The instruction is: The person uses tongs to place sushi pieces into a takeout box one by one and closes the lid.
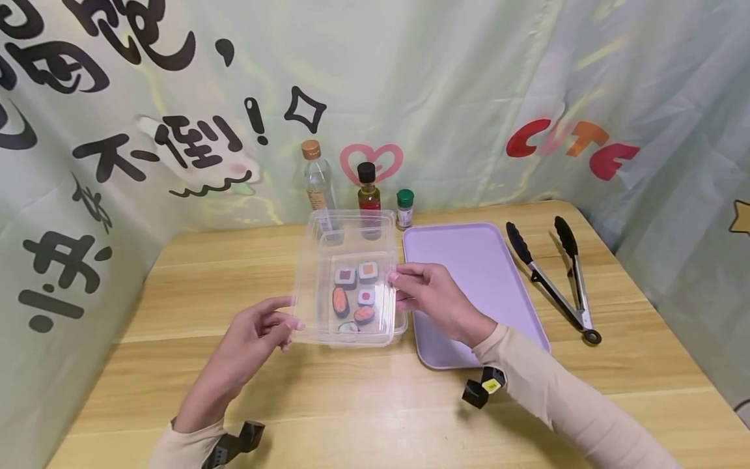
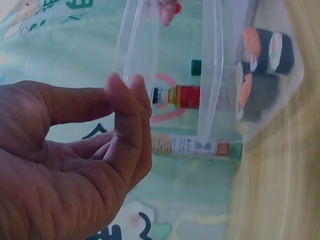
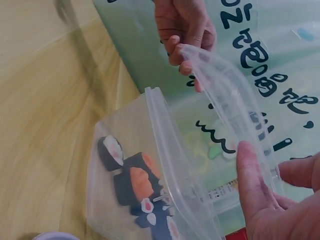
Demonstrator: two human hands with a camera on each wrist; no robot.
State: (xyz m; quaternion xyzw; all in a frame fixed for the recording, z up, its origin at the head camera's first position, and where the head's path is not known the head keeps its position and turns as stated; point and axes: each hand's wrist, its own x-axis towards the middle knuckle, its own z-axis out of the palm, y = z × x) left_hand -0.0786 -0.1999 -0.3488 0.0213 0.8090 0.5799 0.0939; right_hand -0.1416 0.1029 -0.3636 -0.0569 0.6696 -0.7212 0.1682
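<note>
A clear plastic lid [image 1: 306,280] is held up, seen through in the head view. My left hand [image 1: 258,339] pinches its near left corner between thumb and fingers. At its right edge, my right hand [image 1: 439,299] pinches the rim. Below the lid, and apart from it in the right wrist view, stands a clear plastic container [image 3: 112,127] on the table. Several sushi pieces [image 1: 346,277] lie inside, some topped with orange, others white-faced rolls with dark wraps.
Right of the container lies a lilac tray [image 1: 469,273], with spread black-tipped tongs [image 1: 562,293] beyond it. Behind stand an orange-capped bottle [image 1: 318,179], a black-capped bottle [image 1: 368,189] and a green-capped shaker [image 1: 405,210]. A printed curtain [image 1: 445,98] hangs behind the wooden table [image 1: 351,404].
</note>
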